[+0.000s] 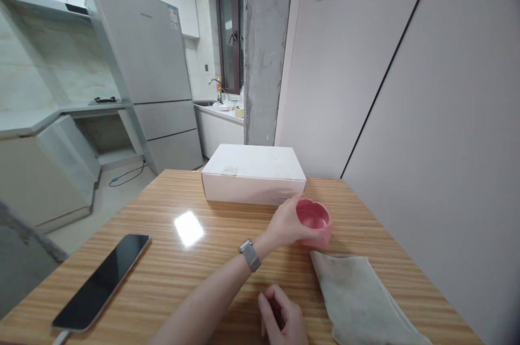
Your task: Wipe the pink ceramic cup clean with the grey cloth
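Observation:
My left hand (286, 224), with a watch on its wrist, reaches across the wooden table (170, 258) and grips the near side of a small pink bowl (314, 219) with a notched rim. The bowl stands on the table just in front of a white cardboard box (252, 171). At the bottom edge, my right hand (283, 317) rests on the table with its fingers curled in, and nothing shows in it. It lies just left of a grey-green cloth (361, 296).
A dark phone (103, 281) with a cable lies face up at the table's left front. A wall runs close along the table's right side. Beyond the table stand a fridge (150, 74), kitchen counters and a sink.

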Tool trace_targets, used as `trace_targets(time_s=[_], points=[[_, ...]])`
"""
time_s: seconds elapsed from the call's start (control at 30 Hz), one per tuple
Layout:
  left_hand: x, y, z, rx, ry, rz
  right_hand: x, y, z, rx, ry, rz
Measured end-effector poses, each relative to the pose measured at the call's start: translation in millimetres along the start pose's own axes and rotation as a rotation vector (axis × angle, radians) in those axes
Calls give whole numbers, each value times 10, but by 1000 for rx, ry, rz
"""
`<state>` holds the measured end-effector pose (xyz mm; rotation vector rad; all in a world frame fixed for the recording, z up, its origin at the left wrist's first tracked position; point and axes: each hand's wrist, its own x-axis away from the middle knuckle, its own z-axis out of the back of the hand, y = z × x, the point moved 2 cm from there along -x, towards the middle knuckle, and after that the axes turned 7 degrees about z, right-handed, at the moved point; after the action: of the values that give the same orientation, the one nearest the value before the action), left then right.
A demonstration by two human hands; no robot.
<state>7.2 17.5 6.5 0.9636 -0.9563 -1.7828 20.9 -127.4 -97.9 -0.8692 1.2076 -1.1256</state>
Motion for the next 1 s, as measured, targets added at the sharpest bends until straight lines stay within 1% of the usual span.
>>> trace_targets(time_s=[0.13,0.23,0.33,0.4,0.47,0.53,0.6,0.7,0.8,0.87,0.9,0.97,1.0], points=[[313,11,707,13,155,-15,8,-18,-13,8,-24,-4],[564,-52,1221,-105,289,33,3,-11,-11,16,-30,-4],[767,-250,1631,-224,404,149,-4,-12,-2,37,-8,10],[859,-446,1837,-280,439,229,-5,-22,0,53,7,10],[926,-646,2001,-334,503,287,-3,-40,-1,62,4,5],[971,-811,2109,-376,541,310,1,-55,-3,68,-13,-6],[1002,-929,2164,-388,548,310,7,-64,-3,71,-30,-8],[1030,-1050,2184,-387,538,317,14,-72,2,75,-28,12],[1032,-1116,2181,-414,519,324,10,-93,-4,73,-17,25],[1020,-1074,2159,-509,551,293,7,-118,-13,66,-18,30],[1011,-1012,2126,-575,586,258,8,-129,-13,63,-19,30],[991,-805,1975,-682,655,157,30,-142,4,70,-16,41],[982,-673,1848,-689,672,109,54,-143,26,81,-6,63]])
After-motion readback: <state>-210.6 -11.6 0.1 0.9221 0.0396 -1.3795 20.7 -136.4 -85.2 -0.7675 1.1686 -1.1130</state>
